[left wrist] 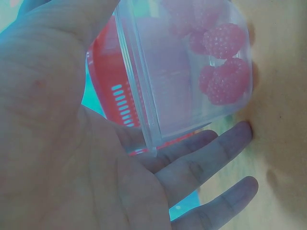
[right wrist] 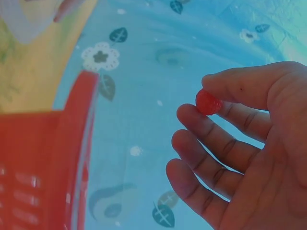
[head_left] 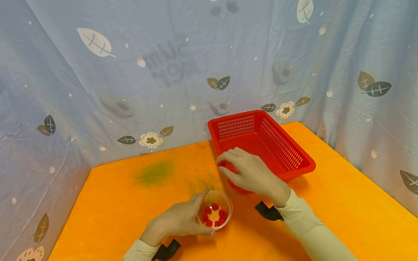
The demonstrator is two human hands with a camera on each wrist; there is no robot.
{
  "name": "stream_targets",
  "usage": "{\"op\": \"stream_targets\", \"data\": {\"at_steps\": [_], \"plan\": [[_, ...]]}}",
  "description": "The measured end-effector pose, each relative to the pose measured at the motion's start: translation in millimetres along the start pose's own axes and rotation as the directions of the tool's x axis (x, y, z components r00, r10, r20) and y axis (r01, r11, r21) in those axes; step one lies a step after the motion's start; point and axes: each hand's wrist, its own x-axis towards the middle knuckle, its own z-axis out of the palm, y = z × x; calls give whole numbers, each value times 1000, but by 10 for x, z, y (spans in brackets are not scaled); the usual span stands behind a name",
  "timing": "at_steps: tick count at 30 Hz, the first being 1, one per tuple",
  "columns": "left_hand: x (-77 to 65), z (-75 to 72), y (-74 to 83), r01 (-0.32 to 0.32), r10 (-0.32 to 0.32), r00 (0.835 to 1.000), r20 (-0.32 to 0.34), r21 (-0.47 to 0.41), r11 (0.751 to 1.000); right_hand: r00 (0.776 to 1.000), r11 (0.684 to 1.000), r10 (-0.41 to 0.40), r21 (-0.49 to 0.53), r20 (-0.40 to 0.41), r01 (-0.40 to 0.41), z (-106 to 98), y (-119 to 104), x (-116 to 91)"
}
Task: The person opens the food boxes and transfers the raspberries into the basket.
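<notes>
My left hand (head_left: 181,219) holds a clear plastic container (head_left: 219,195) between thumb and fingers, low over the table. Several red raspberries (head_left: 223,214) lie on its bottom, also visible through the wall in the left wrist view. My right hand (head_left: 253,172) is raised over the near-left side of a red plastic basket (head_left: 287,136). Between its thumb and fingers it pinches a single raspberry (right wrist: 208,102), plain in the right wrist view and mostly hidden in the head view. The other fingers are loosely bent.
The basket has slotted walls and stands at the back right of the orange table (head_left: 107,206). A greenish stain (head_left: 156,172) marks the tabletop at back left. Blue patterned curtains (head_left: 183,72) enclose the table at the back and sides.
</notes>
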Motion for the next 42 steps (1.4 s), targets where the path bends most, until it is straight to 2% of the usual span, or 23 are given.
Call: {"op": "stream_targets", "data": {"at_steps": [7,12,19,30,34,42], "plan": [[-14,-8,14,3,-3,1000,-2,5,1000,999,999,44,-4,-24,-44,-121,109,-1],[-26,-14,33,4,-4,1000,-12,11,1000,995,995,100,-15,-11,-100,-214,198,4],[-14,-4,31,10,-10,1000,-7,6,1000,979,979,202,-28,27,-201,-274,349,-22],[-16,2,37,-4,5,1000,-9,6,1000,951,951,308,-37,44,-306,-454,582,-69],[-17,6,19,8,-8,1000,-6,-5,1000,944,945,326,-50,60,-323,-520,638,-77],[-4,27,-8,9,-9,1000,-20,1,1000,945,943,322,-109,54,-315,-562,735,-88]]}}
